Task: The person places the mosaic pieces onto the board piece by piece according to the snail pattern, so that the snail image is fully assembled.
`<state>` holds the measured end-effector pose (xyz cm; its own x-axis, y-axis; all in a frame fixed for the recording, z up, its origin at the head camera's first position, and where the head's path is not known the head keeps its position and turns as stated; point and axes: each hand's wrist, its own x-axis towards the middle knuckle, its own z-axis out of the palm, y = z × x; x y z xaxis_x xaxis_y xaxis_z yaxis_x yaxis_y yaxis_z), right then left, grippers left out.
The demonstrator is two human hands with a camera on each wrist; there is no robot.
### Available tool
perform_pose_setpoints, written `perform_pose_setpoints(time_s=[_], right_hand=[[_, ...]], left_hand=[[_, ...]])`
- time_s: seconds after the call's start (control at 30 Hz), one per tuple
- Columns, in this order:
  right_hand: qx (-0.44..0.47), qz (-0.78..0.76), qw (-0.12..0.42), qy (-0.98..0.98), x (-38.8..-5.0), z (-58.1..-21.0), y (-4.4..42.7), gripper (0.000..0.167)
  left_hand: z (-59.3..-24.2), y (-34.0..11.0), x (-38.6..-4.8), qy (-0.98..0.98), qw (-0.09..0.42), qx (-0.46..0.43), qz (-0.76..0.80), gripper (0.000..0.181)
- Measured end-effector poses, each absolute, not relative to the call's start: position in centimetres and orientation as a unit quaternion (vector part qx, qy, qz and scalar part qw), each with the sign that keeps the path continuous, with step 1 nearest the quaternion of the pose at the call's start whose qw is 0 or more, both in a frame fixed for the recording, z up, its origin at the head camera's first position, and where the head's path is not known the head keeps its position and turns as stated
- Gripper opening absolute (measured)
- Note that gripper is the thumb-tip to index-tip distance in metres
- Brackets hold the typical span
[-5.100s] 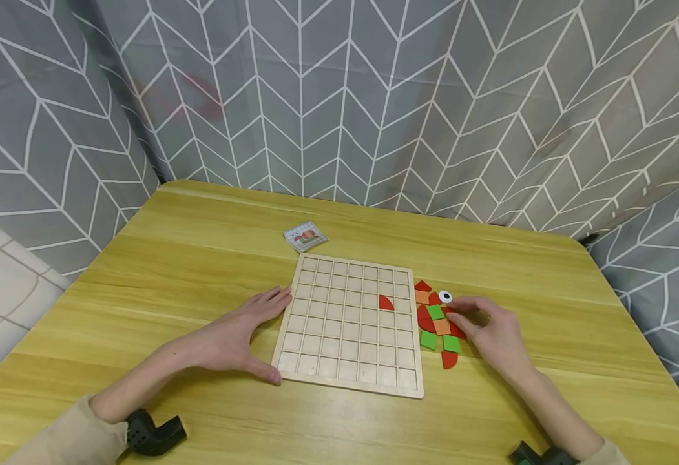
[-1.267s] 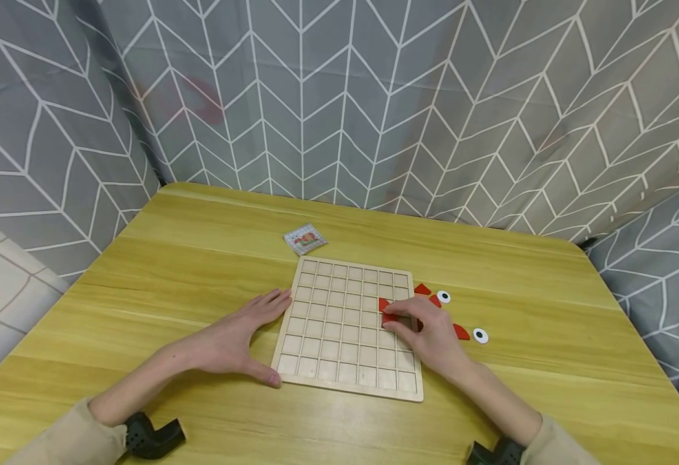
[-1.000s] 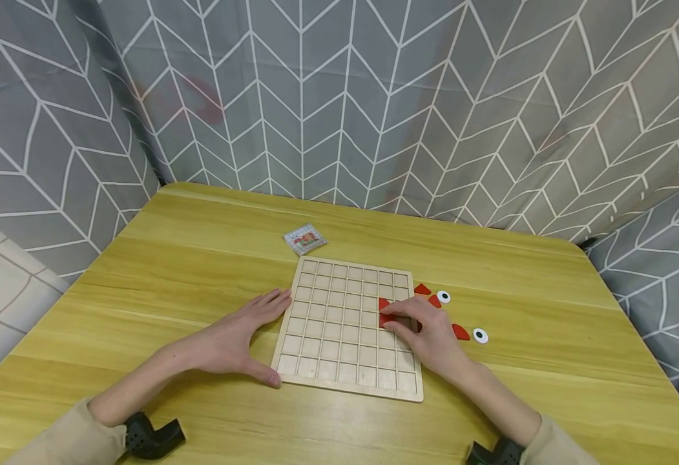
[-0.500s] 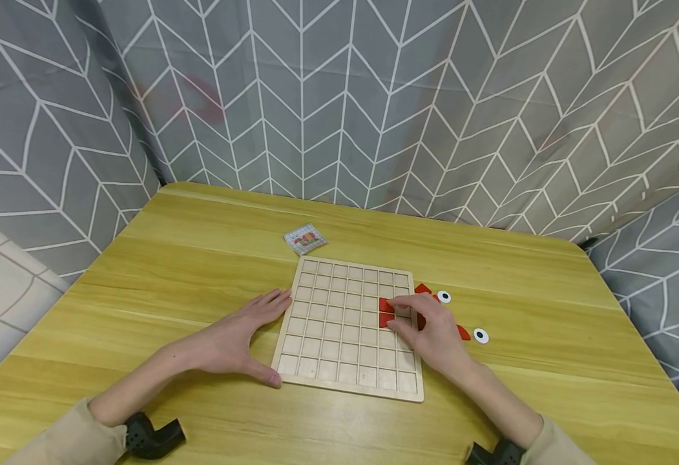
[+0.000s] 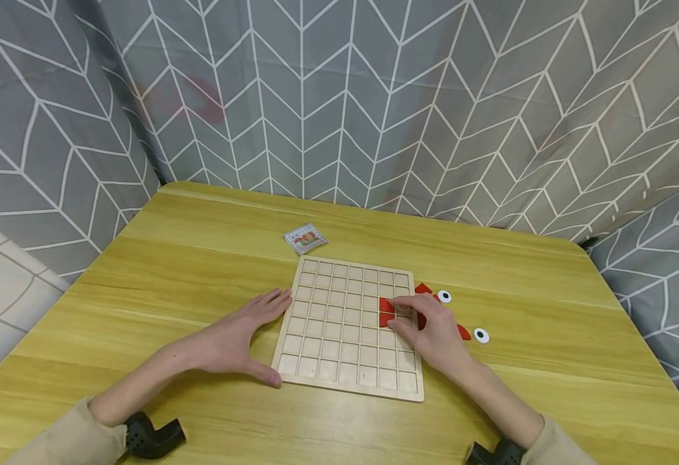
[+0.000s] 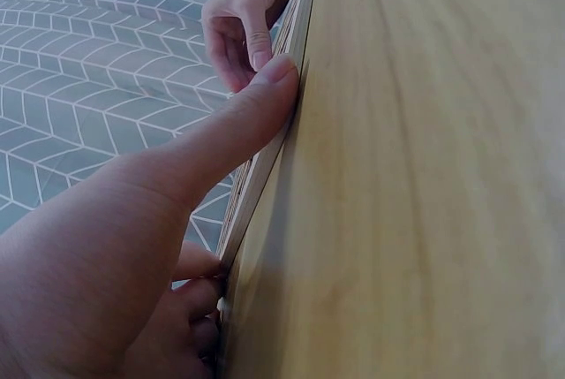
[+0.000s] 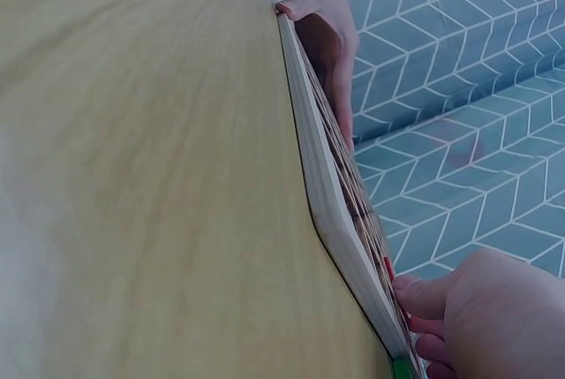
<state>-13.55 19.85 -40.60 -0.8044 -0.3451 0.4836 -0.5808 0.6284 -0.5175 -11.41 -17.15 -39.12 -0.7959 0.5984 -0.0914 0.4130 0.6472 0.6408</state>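
Note:
A square wooden grid board (image 5: pixel 347 391) lies on the table. My left hand (image 5: pixel 229 336) is spread along its left edge, thumb at the near corner and fingers against the side. Two red pieces, an upper one (image 5: pixel 385 304) and a lower one (image 5: pixel 385 320), sit in adjoining cells toward the right of the board. My right hand (image 5: pixel 432 326) touches their right sides, with index fingertip and thumb tip apart and board cells showing between them. In the right wrist view the thumb is beside a red sliver (image 7: pixel 388 266); the other fingers are partly hidden.
A small picture card (image 5: pixel 306 239) lies behind the board. To the right are two eye discs, one far (image 5: pixel 444 296) and one near (image 5: pixel 481 336), with a red corner piece (image 5: pixel 423 288) and a partly hidden red piece (image 5: pixel 464 332). My right hand covers others; a green edge (image 7: pixel 402 367) shows.
Since 5.1 s ago, my right hand has come from the loose pieces onto the board, and a second red piece lies below the first. Lately its fingertips shifted right and spread. The left hand stays.

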Motion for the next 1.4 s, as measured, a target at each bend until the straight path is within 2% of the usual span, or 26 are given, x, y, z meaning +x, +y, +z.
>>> perform_pose_setpoints(time_s=[0.33,0.57,1.03,1.4], right_hand=[[0.250,0.347,0.167,-0.888,-13.5,-40.5,19.9,0.035],[0.197,0.379,0.139,-0.893,-13.3,-39.8,21.1,0.035],[0.164,0.350,0.167,-0.907,-14.6,-40.1,25.1,0.030],[0.158,0.323,0.169,-0.918,-15.3,-40.1,25.2,0.027]], left_hand=[[-39.2,-17.2,-11.4,0.895,0.147,0.284,0.312,0.127],[-39.2,-17.1,-11.5,0.894,0.147,0.287,0.310,0.128],[-39.3,-17.2,-11.4,0.896,0.146,0.282,0.310,0.128],[-39.2,-17.1,-11.4,0.896,0.148,0.279,0.312,0.128]])
